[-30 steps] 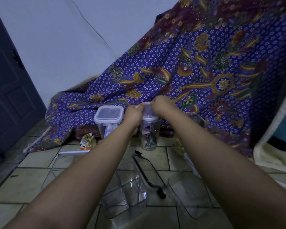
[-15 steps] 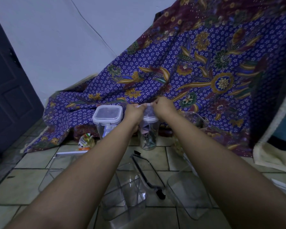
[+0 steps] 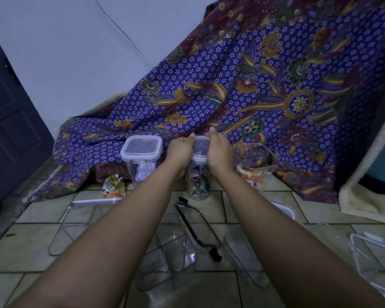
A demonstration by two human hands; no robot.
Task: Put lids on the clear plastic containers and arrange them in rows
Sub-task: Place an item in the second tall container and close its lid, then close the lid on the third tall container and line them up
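A tall clear container [image 3: 198,185] holding folded paper stands upright on the tiled floor, its white lid [image 3: 201,150] on top. My left hand [image 3: 180,150] and my right hand [image 3: 219,152] press against the two sides of that lid, fingers extended. To its left stands a lidded clear container [image 3: 140,156] with small boxes inside. On its right an open, lidless container [image 3: 255,165] holds snack packets. Nearer me, several empty clear containers lie on their sides: one at left [image 3: 76,227], one in the middle [image 3: 167,261], one at right [image 3: 240,256].
A loose lid with a black seal [image 3: 196,227] lies between my forearms. More clear pieces [image 3: 371,258] lie at the far right. A snack packet [image 3: 111,185] sits by a purple batik cloth [image 3: 253,90] draped behind. A dark door [image 3: 9,121] is on the left.
My hands have loosened from a curled grip on top of the lid; the fingers now stretch out flat along its sides. The view has shifted slightly.
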